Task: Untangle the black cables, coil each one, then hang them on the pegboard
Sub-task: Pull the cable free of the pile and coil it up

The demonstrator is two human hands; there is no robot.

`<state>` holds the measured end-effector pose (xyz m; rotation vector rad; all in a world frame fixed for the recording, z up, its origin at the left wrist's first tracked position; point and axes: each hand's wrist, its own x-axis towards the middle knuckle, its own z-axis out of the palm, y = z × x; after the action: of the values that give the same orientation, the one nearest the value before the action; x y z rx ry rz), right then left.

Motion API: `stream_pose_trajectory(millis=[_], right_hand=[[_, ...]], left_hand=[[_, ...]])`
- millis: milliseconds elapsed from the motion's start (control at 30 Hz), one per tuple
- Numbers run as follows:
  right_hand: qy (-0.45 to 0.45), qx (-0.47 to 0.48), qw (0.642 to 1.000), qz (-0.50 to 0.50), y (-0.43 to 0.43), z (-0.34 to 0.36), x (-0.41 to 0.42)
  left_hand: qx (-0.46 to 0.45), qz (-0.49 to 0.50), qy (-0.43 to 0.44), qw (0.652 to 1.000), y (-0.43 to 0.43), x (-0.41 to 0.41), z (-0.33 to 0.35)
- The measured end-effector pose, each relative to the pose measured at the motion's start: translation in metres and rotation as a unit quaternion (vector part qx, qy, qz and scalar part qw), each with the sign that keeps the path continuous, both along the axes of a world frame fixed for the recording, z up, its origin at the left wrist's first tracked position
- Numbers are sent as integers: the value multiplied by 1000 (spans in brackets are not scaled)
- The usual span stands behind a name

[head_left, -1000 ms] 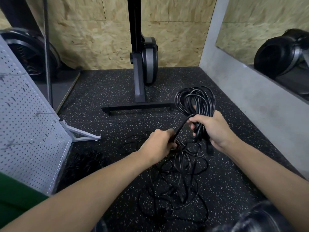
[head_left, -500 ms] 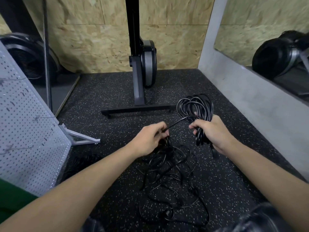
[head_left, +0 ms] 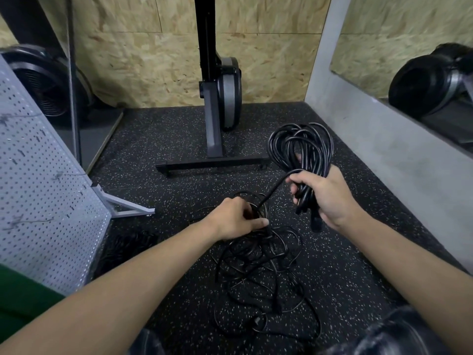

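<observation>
My right hand (head_left: pixel 323 195) grips a coil of thick black cable (head_left: pixel 300 149), whose loops stand up above my fist while the ends hang below it. A taut strand of that cable runs down-left to my left hand (head_left: pixel 236 219), which is closed around it low over the floor. Under and in front of my left hand lies a loose tangle of thin black cables (head_left: pixel 258 272) on the speckled rubber floor. The white pegboard (head_left: pixel 38 180) leans at the left, with small hooks on it.
A black machine on a T-shaped base (head_left: pixel 212 163) stands behind the cables. A grey concrete ledge (head_left: pixel 384 160) runs along the right. A dark bundle (head_left: pixel 128 243) lies at the pegboard's foot beside its metal leg (head_left: pixel 125 204). Dark clothed knees fill the bottom edge.
My left hand has slid forward and lower along the strand, down to the floor pile. My right hand still holds the coil, raised slightly.
</observation>
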<state>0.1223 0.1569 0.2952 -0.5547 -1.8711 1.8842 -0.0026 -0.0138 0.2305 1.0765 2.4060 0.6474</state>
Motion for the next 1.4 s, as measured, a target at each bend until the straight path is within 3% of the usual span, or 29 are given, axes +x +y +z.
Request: stream_pose_trajectory(millis=[200, 400, 567, 733, 800, 867, 933, 1067, 1167, 1400], right_hand=[[-15, 20, 1000, 17, -3, -2, -1], [-58, 57, 997, 7, 5, -4, 1], [-85, 111, 990, 9, 9, -1, 4], [-72, 64, 995, -18, 14, 5, 6], [-70, 51, 996, -25, 17, 6, 6], [-87, 82, 993, -17, 15, 3, 6], [-111, 116, 987, -16, 11, 0, 5], [-91, 37, 995, -21, 7, 2, 2], [-69, -38, 997, -24, 5, 2, -1], [-72, -70, 994, 41, -6, 6, 1]], left_hand=[[-26, -8, -65, 998, 2, 7, -10], [-31, -27, -57, 998, -1, 7, -12], [-99, -34, 110, 988, 3, 9, 10], [-95, -44, 302, 948, 10, 17, 41], [-107, -56, 323, 939, 10, 15, 40], [-134, -83, 258, 953, 7, 11, 34], [-126, -110, 115, 979, 3, 5, 30], [-46, -139, -126, 981, -11, -10, 25], [13, -126, -190, 974, -18, -15, 14], [71, -97, -190, 975, -18, -11, 5]])
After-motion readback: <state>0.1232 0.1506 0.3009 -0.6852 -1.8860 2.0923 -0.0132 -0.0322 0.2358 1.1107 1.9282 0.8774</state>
